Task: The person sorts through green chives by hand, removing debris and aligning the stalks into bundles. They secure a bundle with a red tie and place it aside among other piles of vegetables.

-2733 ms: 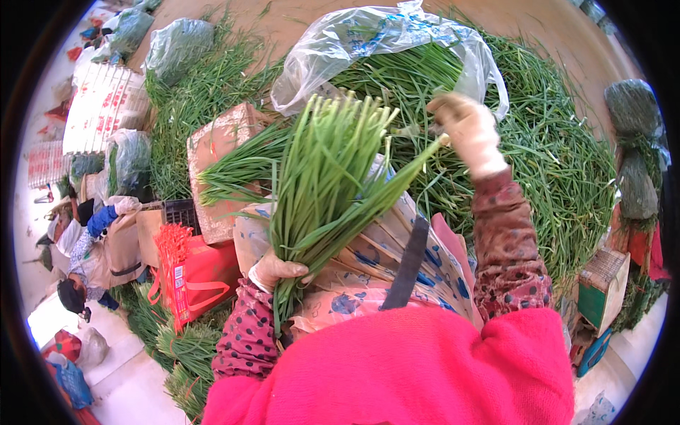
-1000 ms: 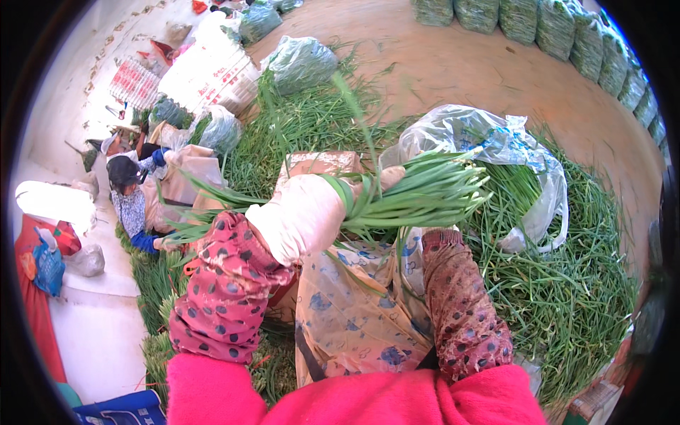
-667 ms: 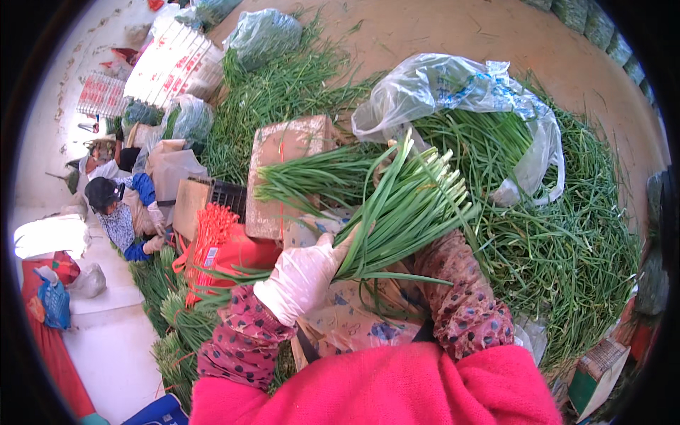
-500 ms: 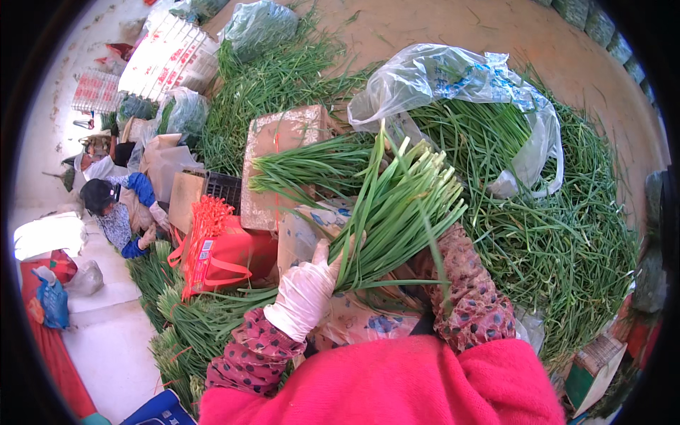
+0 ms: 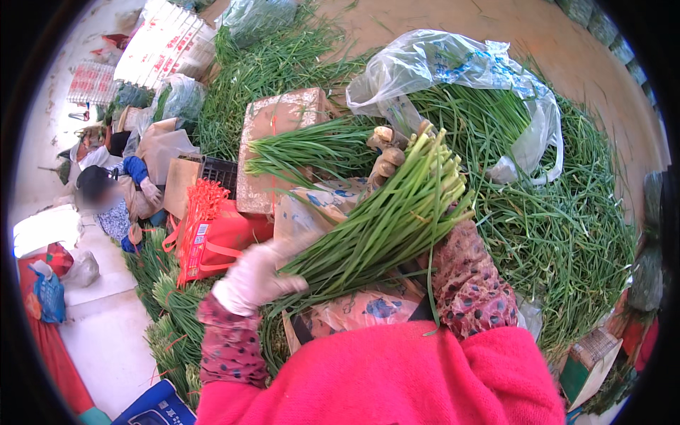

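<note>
Brown floor [image 5: 397, 20]; stalks [image 5: 382, 223] spanning hands [image 5: 256, 278] [image 5: 387, 157]

Veg sorting/packing workplace, by look of it. Big heap of loose greens [image 5: 567, 241] on brown floor [image 5: 453, 18], R side of frame; open clear plastic bag [image 5: 386, 67] w/ greens in it, upper ctr. Row of filled bags [image 5: 603, 30], upper R edge. Tied bunches [image 5: 180, 304], lower L, nr. red strips [image 5: 205, 202]. Co-worker [image 5: 113, 216] beside bunches, far L.
</note>
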Demonstrator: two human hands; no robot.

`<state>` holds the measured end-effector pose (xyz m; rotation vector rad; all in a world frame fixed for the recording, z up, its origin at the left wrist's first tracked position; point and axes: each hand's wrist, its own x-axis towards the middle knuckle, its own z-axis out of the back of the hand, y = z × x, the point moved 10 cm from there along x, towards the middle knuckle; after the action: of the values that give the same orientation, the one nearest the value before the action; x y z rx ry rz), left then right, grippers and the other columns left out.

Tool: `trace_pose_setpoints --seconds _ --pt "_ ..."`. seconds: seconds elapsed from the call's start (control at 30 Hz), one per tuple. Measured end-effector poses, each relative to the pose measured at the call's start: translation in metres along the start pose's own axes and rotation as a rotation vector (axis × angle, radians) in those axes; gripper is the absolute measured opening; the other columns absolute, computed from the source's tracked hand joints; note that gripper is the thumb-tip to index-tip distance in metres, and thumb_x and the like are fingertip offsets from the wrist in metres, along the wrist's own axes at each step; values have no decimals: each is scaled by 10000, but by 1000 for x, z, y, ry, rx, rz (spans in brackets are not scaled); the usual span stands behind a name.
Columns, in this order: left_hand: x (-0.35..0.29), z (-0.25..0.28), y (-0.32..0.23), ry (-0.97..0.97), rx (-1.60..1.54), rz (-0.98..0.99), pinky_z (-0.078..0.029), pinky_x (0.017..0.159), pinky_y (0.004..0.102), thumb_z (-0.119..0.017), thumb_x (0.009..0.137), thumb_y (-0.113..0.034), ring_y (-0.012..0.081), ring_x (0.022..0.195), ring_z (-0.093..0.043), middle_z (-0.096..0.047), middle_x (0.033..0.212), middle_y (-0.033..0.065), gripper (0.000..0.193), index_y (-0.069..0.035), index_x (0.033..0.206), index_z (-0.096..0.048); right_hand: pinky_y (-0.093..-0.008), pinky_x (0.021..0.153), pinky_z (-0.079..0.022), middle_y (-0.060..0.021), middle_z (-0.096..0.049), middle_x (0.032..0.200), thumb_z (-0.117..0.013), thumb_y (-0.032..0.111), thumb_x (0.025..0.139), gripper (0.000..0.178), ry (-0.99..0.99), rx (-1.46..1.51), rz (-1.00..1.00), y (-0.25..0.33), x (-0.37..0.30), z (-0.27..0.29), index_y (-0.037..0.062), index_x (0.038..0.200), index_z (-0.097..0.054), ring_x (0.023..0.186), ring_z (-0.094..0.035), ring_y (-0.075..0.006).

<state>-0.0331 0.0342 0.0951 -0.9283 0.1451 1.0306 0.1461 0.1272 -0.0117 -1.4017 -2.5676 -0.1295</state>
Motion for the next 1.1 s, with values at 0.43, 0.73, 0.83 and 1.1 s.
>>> trace_pose_setpoints --seconds 0.43,0.73,0.83,1.1 --pt "128 -67 -21 -319 -528 -235 -339 1103 359 -830 710 -136 286 1312 -453 -468 1413 181 1086 -59 1538 -133 -348 852 -532 -126 -675 1082 -480 371 1011 443 -475 -405 10 56 -17 34 19 1263 -575 939 -660 -226" --pt "130 -72 -6 -357 -694 -165 -381 1064 343 -799 763 -154 232 1251 -503 -525 1354 163 843 -25 1465 -351 -273 840 -487 -100 -683 1134 -676 125 885 228 -731 -1750 431 126 -95 -95 33 1094 -679 963 -636 -154" --pt "128 -70 -15 -342 -770 -191 -385 1057 333 -774 801 -174 215 1225 -516 -538 1337 149 787 -23 1455 -364 -382 875 -497 -158 -628 1184 -766 117 731 297 -418 -2543 441 73 -77 -142 61 1007 -671 1039 -618 -311" --pt "123 -60 -10 -430 -738 -178 -427 988 317 -667 898 -273 179 1115 -568 -617 1221 118 582 14 1365 -472 -429 985 -447 -177 -553 1307 -771 87 676 311 -310 -2566 197 56 -62 -118 79 971 -676 1204 -514 -376"
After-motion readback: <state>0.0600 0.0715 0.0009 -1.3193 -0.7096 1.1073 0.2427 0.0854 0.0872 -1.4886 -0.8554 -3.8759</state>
